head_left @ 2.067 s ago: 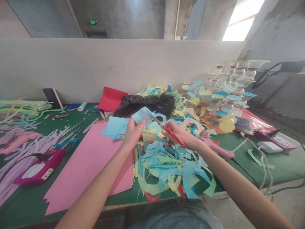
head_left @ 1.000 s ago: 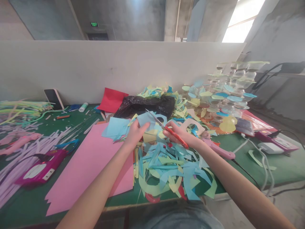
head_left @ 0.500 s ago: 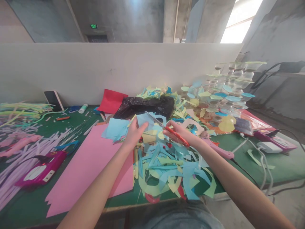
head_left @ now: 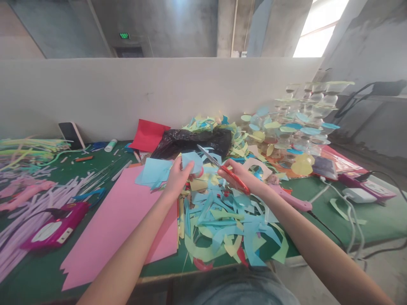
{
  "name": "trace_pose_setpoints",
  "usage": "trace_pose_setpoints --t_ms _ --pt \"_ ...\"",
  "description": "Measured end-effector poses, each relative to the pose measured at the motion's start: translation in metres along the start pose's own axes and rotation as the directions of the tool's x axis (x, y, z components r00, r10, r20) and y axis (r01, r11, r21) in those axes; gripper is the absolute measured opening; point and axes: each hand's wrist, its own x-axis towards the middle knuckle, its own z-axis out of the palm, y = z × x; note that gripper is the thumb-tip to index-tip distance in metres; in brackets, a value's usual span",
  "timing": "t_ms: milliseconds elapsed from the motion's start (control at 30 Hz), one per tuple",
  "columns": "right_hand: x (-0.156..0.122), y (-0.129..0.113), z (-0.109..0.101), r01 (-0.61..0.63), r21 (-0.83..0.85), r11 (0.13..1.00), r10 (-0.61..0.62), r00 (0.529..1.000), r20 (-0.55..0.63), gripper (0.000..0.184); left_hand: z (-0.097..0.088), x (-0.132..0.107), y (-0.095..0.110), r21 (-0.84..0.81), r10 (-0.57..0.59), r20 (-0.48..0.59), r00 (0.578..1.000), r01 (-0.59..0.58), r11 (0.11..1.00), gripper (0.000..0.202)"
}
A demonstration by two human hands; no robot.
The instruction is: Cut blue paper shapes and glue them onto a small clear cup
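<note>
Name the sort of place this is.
Probably a craft workbench: red-handled metal scissors in the right hand, a heap of blue and yellow paper offcuts, a large pink paper sheet.

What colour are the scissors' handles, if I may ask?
Red scissor handles, best in the head view.

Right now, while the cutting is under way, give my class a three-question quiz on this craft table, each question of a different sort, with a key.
1. True or false: the right hand holds the red-handled scissors.
2. What colour is the paper piece pinched in the left hand? A pink, B light blue, C red.
3. Fill in: the large pink sheet lies on the person's ___ side of the scrap pile.
Key: 1 true; 2 B; 3 left.
</note>
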Motion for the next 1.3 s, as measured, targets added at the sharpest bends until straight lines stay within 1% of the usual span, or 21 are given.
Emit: trace_pose_setpoints --t_ms 100,233,367,500,567,667,767,900,1100,1300 --pt "-0.001 -0.001 -0.003 -0.024 0.047 0.999 0.024 1.000 0.005 0.050 0.000 0.000 -0.001 -0.015 -0.023 0.013 1.000 0.023 1.000 0.028" --pt "-0.006 -0.010 -0.005 -0.028 -0.006 1.000 0.028 0.999 0.044 0.052 0.000 0.003 -0.005 -0.004 -0.019 -0.027 0.999 0.019 1.000 0.031" --pt "-0.009 -0.016 -0.003 -0.003 -0.035 0.999 0.006 0.998 0.064 0.052 0.000 0.006 -0.010 -0.027 -0.001 -0.035 0.999 0.000 1.000 0.032" --pt "-0.007 -0.010 -0.003 -0.035 0.034 0.999 0.032 0.994 0.108 0.051 -0.001 0.005 -0.009 -0.026 0.028 -0.018 0.999 -0.028 0.999 0.032" --pt "-0.005 -0.005 -0.004 -0.052 0.055 0.997 0.047 0.994 0.103 0.051 -0.002 0.004 -0.008 -0.015 0.028 -0.001 1.000 -0.028 0.999 0.032" --pt "-0.003 0.000 -0.004 -0.026 0.037 0.999 0.023 0.996 0.085 0.051 -0.002 0.004 -0.006 0.014 0.031 -0.001 1.000 -0.031 0.999 0.031" --pt "-0.003 0.000 -0.004 -0.026 -0.001 1.000 0.026 0.992 0.120 0.050 -0.002 0.003 -0.005 0.050 0.049 -0.009 0.999 -0.048 0.998 0.030" --pt "-0.006 -0.004 -0.003 -0.033 -0.057 0.998 0.041 0.990 0.135 0.050 -0.002 0.002 -0.005 0.069 0.064 0.004 0.998 -0.064 0.996 0.032" --pt "-0.008 -0.011 -0.003 -0.016 -0.052 0.999 0.025 0.987 0.159 0.049 -0.001 0.003 -0.008 0.097 0.068 0.016 0.998 -0.070 0.993 0.034" --pt "-0.005 -0.006 -0.005 -0.032 -0.069 0.997 0.042 0.989 0.142 0.048 -0.001 0.002 -0.005 0.075 0.046 0.018 0.999 -0.048 0.996 0.036"
